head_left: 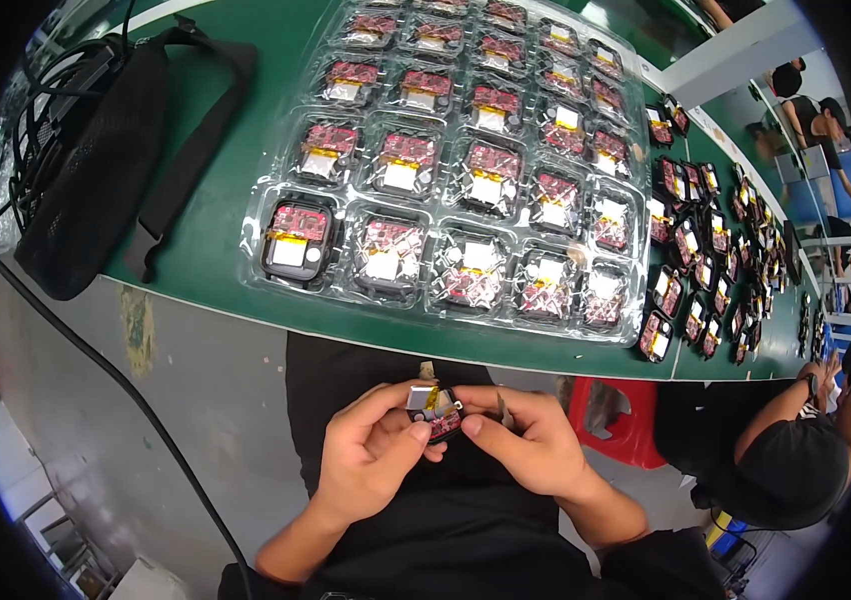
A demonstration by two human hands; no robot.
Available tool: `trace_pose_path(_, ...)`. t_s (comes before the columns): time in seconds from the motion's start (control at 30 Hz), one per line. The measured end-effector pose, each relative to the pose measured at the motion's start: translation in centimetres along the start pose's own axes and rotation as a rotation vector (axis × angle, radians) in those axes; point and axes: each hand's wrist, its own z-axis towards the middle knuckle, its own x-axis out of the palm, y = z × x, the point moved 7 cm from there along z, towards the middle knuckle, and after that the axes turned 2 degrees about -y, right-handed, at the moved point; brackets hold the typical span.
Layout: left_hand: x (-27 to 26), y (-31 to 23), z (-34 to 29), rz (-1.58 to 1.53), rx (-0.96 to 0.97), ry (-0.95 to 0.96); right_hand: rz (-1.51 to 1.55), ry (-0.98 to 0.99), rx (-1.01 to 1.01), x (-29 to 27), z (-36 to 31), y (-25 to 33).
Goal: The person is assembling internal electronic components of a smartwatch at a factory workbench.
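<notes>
Just in front of the table edge, over my lap, both hands hold an open smartwatch body. It has a black case, a red circuit board, a silver battery and yellow tape. My left hand grips its left side, with the thumb on the lower part of the board. My right hand pinches the right edge between thumb and fingers. A small beige piece shows at my left fingertips, and a similar brownish piece at my right fingers; I cannot make out what they are.
A clear plastic tray with rows of similar watch bodies lies on the green table. More watch bodies lie loose at the right. A black mesh bag and cables sit left. A red stool and a person are right.
</notes>
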Motion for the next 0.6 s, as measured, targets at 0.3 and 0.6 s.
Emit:
trace_pose_path(0.3,-0.8,-0.6,0.2,0.399,0.086,-0.145,0.008,0.003,-0.016,1.1,0.9,-0.8)
trace_pose_path(0.6,-1.1,-0.3,0.0,0.453,0.178,-0.264,-0.072,-0.053,-0.027,1.4,1.0,-2.1)
